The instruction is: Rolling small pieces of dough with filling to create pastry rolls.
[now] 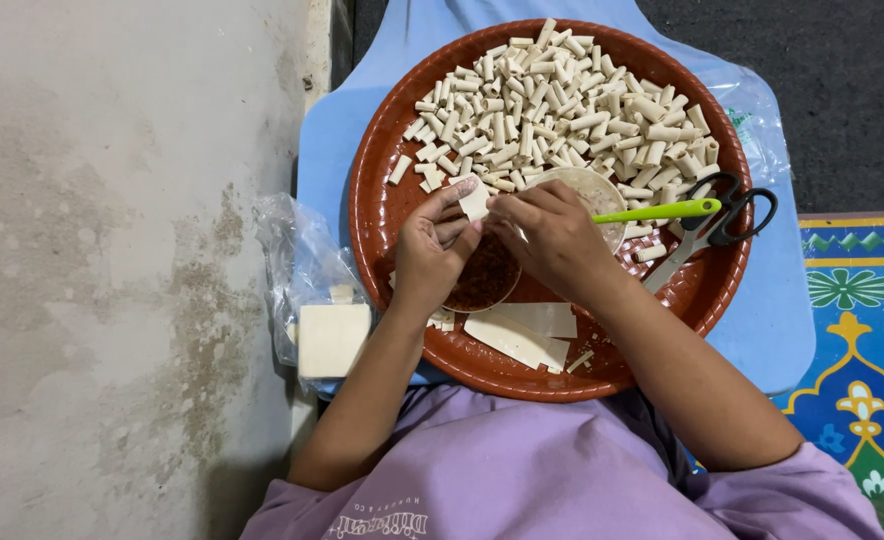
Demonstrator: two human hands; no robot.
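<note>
The fingers [459, 193] of the left hand [432, 250] and those of the right hand [552, 235] pinch a small pale square of pastry wrapper [475, 202] between them, the fingertips of both hands pressed onto its edges from either side. The wrapper is thin, cream-white and flat-looking, held just above the middle of a large round reddish-brown tray [382, 215]. Right under the hands sits a small bowl of dark reddish filling [484, 280], and behind the right hand a second pale bowl [592, 190] with a lime-green handled utensil [657, 211] lying across it. Near the tray's front edge lie flat cut sheets of the same wrapper [522, 330]. The far half of the tray is heaped with many short rolled pastry tubes [552, 100], cream-coloured. Black-handled scissors [717, 220] rest on the tray's right side. Left of the tray, a clear plastic bag [307, 260] holds a stack of wrapper sheets [332, 338].
</note>
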